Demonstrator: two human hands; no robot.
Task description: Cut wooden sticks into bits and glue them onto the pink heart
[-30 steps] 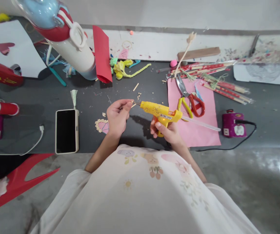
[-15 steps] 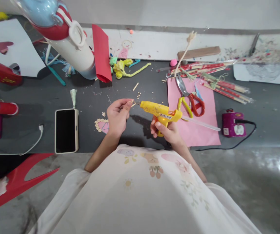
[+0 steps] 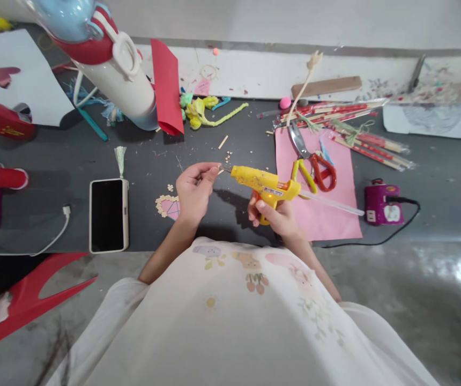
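Note:
My right hand (image 3: pixel 273 214) is wrapped around the handle of a yellow hot glue gun (image 3: pixel 257 179), which has a clear glue stick (image 3: pixel 333 203) jutting from its back and a small orange light glowing. The gun's metal nozzle points left and meets the fingertips of my left hand (image 3: pixel 194 187). Those fingers are pinched together; what they hold is too small to make out, though a pale sliver shows beside the nozzle. By my left wrist lies a pink heart (image 3: pixel 167 206) edged with small wooden pieces, partly hidden by the hand. Tiny wooden bits (image 3: pixel 228 156) are scattered beyond the nozzle.
A phone (image 3: pixel 109 215) lies at left, near a tall bottle (image 3: pixel 105 69). Scissors with red and yellow handles (image 3: pixel 314 169) rest on pink paper (image 3: pixel 337 220). Wrapped chopsticks (image 3: pixel 375 147) lie behind; a purple plug adapter (image 3: pixel 383 205) with a black cord stands at right.

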